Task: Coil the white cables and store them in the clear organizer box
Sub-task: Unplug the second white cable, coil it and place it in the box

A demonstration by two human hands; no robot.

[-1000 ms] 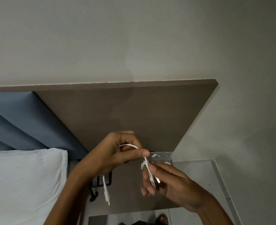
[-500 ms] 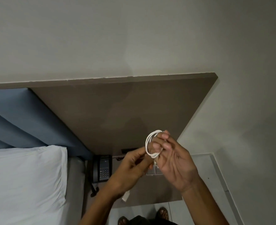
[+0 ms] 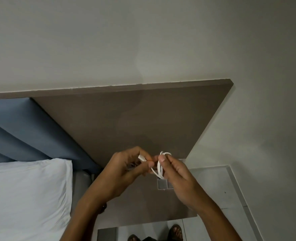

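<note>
A white cable is wound into a small coil of several loops, held upright in the air above the bedside table. My right hand pinches the coil between thumb and fingers. My left hand grips the cable's loose end, whose white plug sticks out above the fingers. A clear organizer box shows partly on the table under my right hand; most of it is hidden by the hands.
A brown bedside table stands against a tall brown headboard panel. A white pillow and a blue padded headboard lie to the left. Tiled floor and two sandalled feet show at the bottom.
The hands dropped and drew a little apart. My left hand now holds the plug end out to the left of the coil. The phone on the table is now hidden behind my left arm.
</note>
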